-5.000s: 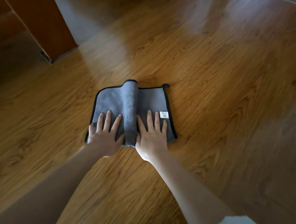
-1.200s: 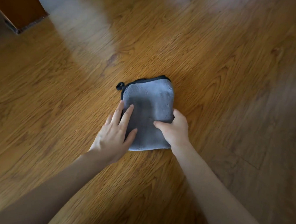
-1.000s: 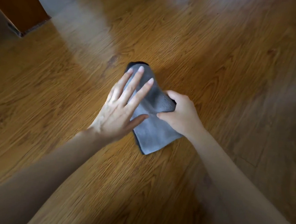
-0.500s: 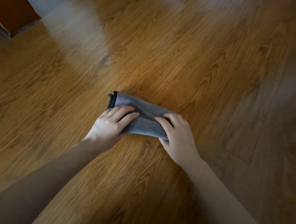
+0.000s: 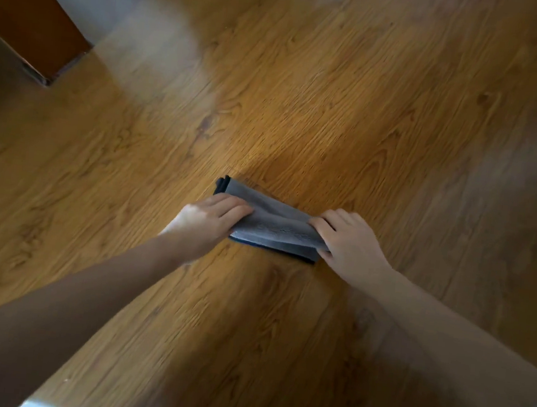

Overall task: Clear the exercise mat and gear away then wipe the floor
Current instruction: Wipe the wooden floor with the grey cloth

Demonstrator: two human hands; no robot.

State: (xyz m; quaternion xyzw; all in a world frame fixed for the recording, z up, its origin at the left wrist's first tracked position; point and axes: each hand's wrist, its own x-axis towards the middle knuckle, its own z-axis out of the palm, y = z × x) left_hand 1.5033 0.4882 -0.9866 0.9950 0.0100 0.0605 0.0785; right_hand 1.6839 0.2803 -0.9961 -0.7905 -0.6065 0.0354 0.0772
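Both hands grip the folded grey microfibre cloth (image 5: 274,229) lying ten-to-four on the wooden floor (image 5: 338,94): left hand (image 5: 207,221) curled over its ten-o'clock end, right hand (image 5: 350,243) pinching the other.

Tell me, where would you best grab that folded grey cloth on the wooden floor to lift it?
Probably by its two short ends, from above. The folded grey microfibre cloth lies as a long flat strip on the wooden floor, and the left hand and right hand already curl their fingers over those ends, which should keep the layers together.
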